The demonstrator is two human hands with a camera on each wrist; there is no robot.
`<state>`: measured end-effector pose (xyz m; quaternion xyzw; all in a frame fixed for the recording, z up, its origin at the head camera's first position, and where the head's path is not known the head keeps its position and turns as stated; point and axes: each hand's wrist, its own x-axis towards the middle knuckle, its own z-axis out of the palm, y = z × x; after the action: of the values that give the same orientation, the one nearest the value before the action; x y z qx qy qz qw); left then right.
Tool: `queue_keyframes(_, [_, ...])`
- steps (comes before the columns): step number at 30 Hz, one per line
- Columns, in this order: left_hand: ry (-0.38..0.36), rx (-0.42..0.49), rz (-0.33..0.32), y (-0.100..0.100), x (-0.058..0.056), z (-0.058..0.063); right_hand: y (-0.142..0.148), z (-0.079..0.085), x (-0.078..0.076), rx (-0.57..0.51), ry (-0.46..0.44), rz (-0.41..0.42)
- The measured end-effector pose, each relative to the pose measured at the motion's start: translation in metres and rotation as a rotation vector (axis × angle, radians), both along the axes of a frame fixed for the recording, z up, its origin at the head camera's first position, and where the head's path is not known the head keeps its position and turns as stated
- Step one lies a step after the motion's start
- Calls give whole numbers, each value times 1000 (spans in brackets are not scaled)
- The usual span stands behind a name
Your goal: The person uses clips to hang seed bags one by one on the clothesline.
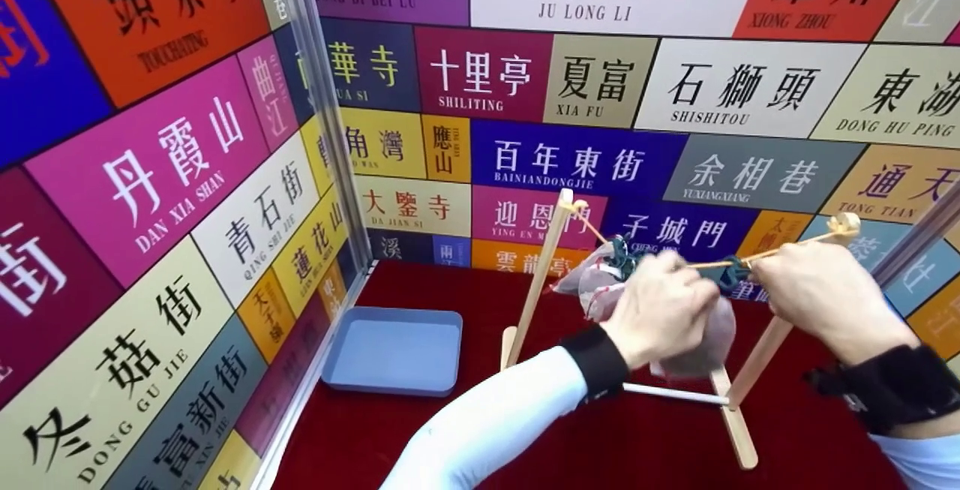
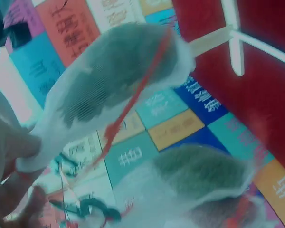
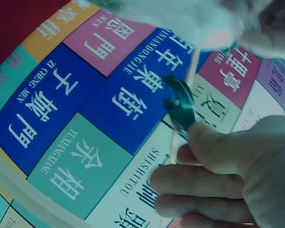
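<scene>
My left hand (image 1: pixel 664 310) pinches the gathered end of a white mesh bag (image 2: pixel 118 71) with dark contents and a red drawstring. The bag hangs below that hand, close under a cord (image 1: pixel 712 265) strung between two wooden posts. My right hand (image 1: pixel 825 295) is at the cord's right part, its thumb and forefinger gripping a dark green clip (image 3: pixel 180 102). Left of my left hand, other mesh bags (image 1: pixel 600 284) hang at the cord by green clips (image 1: pixel 621 256). In the left wrist view a hanging bag (image 2: pixel 199 171) shows below the held one.
A wooden stand (image 1: pixel 544 272) carries the cord, with a white crossbar (image 1: pixel 675 394) low between its feet. On the dark red cloth (image 1: pixel 480 430), a blue-grey tray (image 1: pixel 394 351) lies to the left. Walls of coloured name panels (image 1: pixel 592 85) enclose the back and left.
</scene>
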<state>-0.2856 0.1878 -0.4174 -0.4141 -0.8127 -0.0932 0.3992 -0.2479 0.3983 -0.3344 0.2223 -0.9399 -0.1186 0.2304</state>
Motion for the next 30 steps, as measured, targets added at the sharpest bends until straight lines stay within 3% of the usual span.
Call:
queue_keyframes(4, [-47, 42, 108, 5, -15, 8, 8, 10, -1, -43, -159, -48])
queue_keyframes(7, [-122, -24, 214, 9, -21, 9, 11, 13, -5, -71, -215, -47])
queue_keyframes(10, [-146, -76, 269, 12, -24, 7, 10, 9, -11, -84, -241, -29])
queue_keyframes(18, [-46, -79, 291, 16, -32, 0, 8, -5, -30, -115, -137, 176])
queue_keyframes(24, [41, -53, 273, 16, -34, -7, 16, -14, -30, -214, -87, 295])
queue_keyframes(30, [67, -52, 273, 17, -33, -11, 14, -28, -23, -273, -84, 229])
